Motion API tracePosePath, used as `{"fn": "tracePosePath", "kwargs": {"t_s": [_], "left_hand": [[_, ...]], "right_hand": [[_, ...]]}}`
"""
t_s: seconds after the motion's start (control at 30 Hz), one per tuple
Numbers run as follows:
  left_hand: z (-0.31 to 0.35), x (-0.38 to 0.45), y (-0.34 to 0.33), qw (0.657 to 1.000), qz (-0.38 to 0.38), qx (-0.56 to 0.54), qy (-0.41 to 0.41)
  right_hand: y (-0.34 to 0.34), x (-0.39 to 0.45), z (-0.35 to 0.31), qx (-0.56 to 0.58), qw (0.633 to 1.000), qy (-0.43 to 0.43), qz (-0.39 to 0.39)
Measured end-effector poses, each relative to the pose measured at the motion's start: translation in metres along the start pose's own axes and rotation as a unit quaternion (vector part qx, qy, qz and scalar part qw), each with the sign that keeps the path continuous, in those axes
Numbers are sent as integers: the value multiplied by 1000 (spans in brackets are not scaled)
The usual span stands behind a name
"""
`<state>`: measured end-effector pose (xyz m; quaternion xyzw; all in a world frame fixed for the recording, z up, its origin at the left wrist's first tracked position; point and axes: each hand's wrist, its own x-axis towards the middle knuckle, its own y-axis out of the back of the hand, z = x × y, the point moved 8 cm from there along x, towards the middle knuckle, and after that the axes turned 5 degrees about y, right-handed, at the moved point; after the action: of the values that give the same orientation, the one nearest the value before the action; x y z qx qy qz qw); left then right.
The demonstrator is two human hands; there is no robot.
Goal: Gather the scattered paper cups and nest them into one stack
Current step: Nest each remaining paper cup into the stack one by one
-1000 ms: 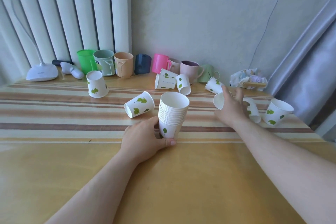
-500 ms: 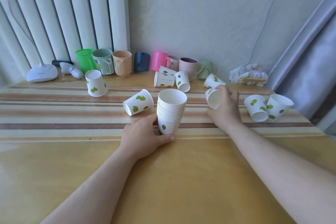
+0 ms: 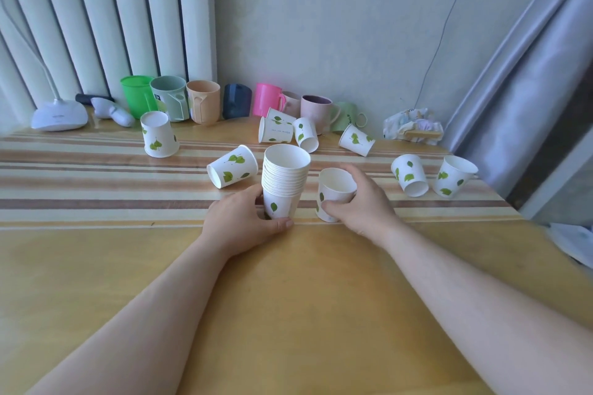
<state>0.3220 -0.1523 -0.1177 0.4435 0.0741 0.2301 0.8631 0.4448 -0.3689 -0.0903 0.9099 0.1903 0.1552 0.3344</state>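
Table (image 3: 96, 266): yellow wood, striped band across far half.
Stack (image 3: 284, 183) upright mid-table, nr centre.
Single cup (image 3: 335, 194) upright just right of stack.
Loose cups: one on side (image 3: 232, 167) left of stack; one upside down (image 3: 159, 135) far left; three in cluster (image 3: 287, 133) behind stack; one (image 3: 356, 140) tipped, far right; two (image 3: 433, 175) nr right edge.
Back edge: row of mugs (image 3: 205, 102), lamp base (image 3: 59, 115) far-left corner, crumpled wrapper (image 3: 412, 127) far-right corner.

You get soft, even daylight here, bright without harsh shadows. The bench (image 3: 96, 266) shows a pale sheen along its far striped part. The wide lens bends the radiator (image 3: 106, 16) and curtain (image 3: 526, 90) near the edges, and your forearms blur slightly at the bottom corners
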Motion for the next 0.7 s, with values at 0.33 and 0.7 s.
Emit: {"fn": "tracePosePath", "kwargs": {"t_s": [0.33, 0.7], "left_hand": [[-1, 2, -2, 1000, 2, 2, -6], [-1, 2, -2, 1000, 6, 11, -21]], "right_hand": [[23, 7, -31, 314, 934, -28, 171], [-11, 5, -115, 283, 945, 158, 34]]}}
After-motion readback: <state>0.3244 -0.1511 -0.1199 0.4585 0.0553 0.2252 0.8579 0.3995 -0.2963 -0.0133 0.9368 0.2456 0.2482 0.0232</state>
